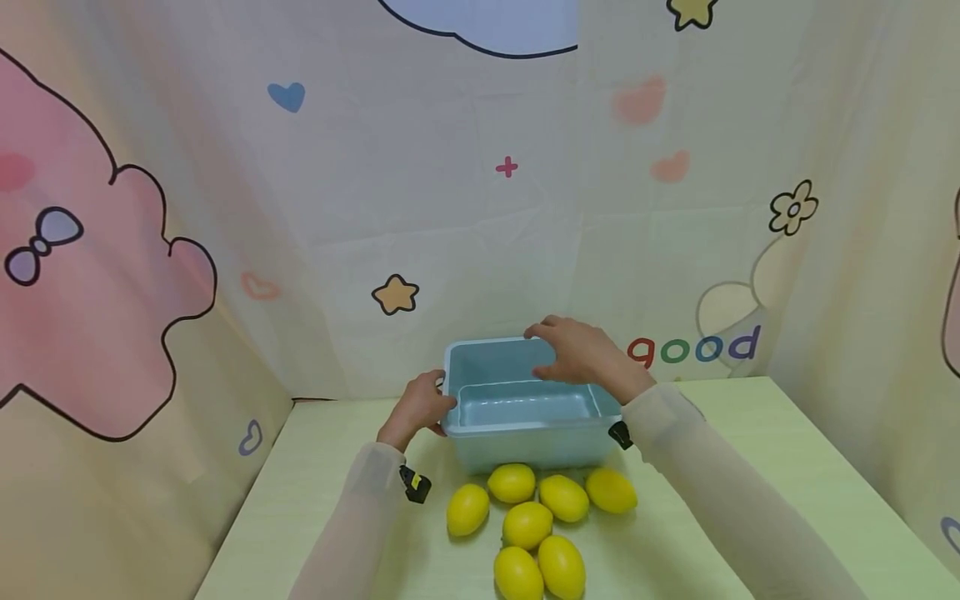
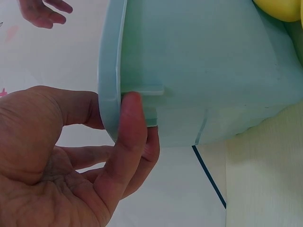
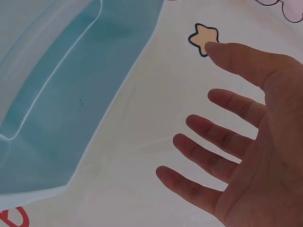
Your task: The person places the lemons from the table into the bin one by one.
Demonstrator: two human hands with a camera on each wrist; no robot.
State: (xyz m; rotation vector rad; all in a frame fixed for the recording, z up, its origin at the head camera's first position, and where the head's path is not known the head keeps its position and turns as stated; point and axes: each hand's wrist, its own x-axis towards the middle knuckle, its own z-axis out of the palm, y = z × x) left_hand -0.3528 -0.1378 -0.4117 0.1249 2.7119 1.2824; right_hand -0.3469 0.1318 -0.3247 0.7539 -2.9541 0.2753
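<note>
A light blue plastic bin (image 1: pixel 525 446) stands toward the back of the table, its inside bare in the head view. At its left end, my left hand (image 1: pixel 418 407) grips the rim; in the left wrist view the fingers (image 2: pixel 129 127) curl under the lip beside a small rib, with the thumb on the other side. My right hand (image 1: pixel 581 350) is over the bin's back right part, holding nothing. Its fingers (image 3: pixel 213 158) are spread and apart from the bin in the right wrist view. Several yellow lemons (image 1: pixel 527 525) lie in front of the bin.
The pale green table (image 1: pixel 315 500) extends to both sides of the bin. Close behind it hangs a printed cloth backdrop (image 1: pixel 450 208), and more cloth (image 1: pixel 862 292) hangs at the sides. Small black wrist cameras (image 1: pixel 415 484) sit on both wrists.
</note>
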